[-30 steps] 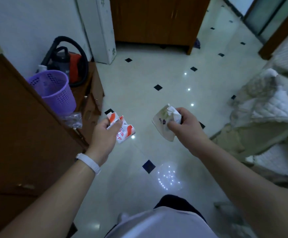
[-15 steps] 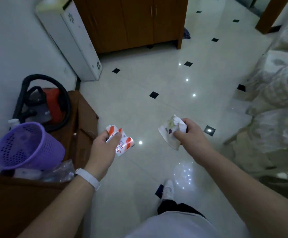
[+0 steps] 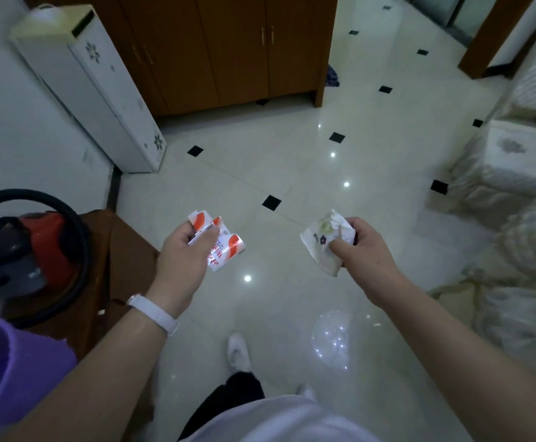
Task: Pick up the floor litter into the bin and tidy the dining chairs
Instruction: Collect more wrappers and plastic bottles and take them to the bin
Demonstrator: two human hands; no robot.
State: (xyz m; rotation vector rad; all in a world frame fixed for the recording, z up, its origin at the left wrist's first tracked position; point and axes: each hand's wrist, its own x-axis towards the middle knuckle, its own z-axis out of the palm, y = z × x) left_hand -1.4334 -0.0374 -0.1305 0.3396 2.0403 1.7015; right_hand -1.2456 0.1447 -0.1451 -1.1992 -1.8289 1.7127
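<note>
A crumpled red-and-white wrapper (image 3: 220, 242) is gripped in the left hand (image 3: 182, 263), its fingers curled round the paper, and a white band (image 3: 153, 314) is worn on that wrist. A crumpled white paper wad (image 3: 325, 247) with a small dark flower print is pinched by the right hand (image 3: 364, 256), thumb and fingers closed on it. Both pieces of litter are held in the air above the glossy tiled floor (image 3: 276, 173), well apart from each other. The purple perforated bin (image 3: 11, 368) is seen at the lower left, below the left forearm, beside a red vacuum cleaner (image 3: 43, 250) with a black hose. A wooden cabinet (image 3: 228, 49) is seen ahead, and quilted covers (image 3: 515, 250) at the right
</note>
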